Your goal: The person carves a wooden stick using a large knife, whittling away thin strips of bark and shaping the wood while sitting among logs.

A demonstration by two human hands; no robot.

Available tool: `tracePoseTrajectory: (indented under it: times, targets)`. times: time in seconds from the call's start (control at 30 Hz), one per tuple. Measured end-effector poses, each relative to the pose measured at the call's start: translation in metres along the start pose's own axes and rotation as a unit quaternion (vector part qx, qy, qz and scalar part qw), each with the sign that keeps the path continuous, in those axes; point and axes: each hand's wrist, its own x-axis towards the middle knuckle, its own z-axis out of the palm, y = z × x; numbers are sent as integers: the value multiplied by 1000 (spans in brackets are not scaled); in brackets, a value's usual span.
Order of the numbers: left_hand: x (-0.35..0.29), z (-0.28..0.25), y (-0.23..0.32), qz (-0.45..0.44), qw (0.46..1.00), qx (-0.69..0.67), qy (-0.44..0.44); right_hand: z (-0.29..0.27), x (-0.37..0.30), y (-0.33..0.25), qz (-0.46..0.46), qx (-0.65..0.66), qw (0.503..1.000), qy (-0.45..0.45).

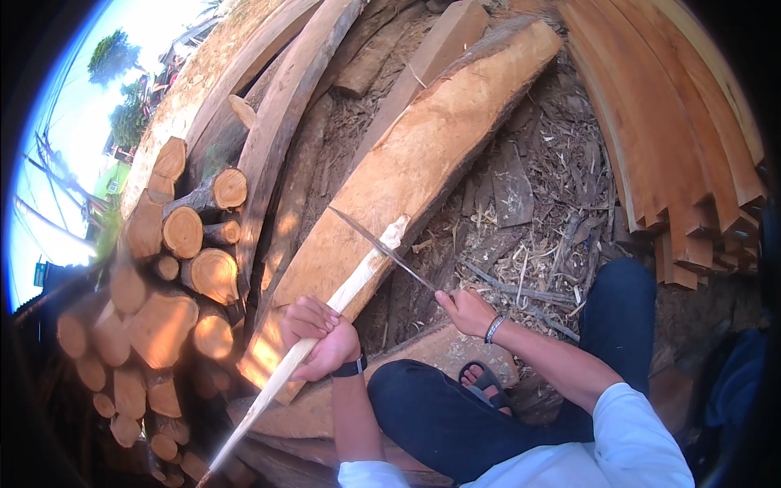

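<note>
My left hand [323, 335] is wrapped around a long peeled wooden stick [354, 285]. Its thin lower end slants down past my wrist to the bottom left, and its knobby far end rests over a broad slab of wood [423, 163]. In my right hand [470, 311] is a long thin-bladed knife [366, 233], whose handle is mostly hidden by my fingers. The blade crosses the stick just below the knob, its tip pointing to the far left over the slab. Whether its edge bites into the wood, I cannot tell.
Cut logs [167, 325] are stacked at the left. Long sawn planks [675, 122] lie piled at the right. Bark and wood chips [561, 220] cover the ground beside the slab. Another wood piece [325, 411] lies near my knees, close to my sandalled foot [486, 384].
</note>
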Motion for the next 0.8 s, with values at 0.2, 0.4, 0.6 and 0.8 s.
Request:
tracePoseTrajectory:
  times: [0.2,0.4,0.6,0.8]
  targets:
    - [3,2,0,-7,999,16,35,16,-12,-2,-68,35,997,9]
    - [8,9,-6,7,999,33,28,17,-7,4,-19,60,998,0]
    - [21,14,-12,25,997,46,59,8,-5,2,49,58,997,-28]
    - [28,26,-17,23,998,47,47,19,-8,12,-34,102,994,9]
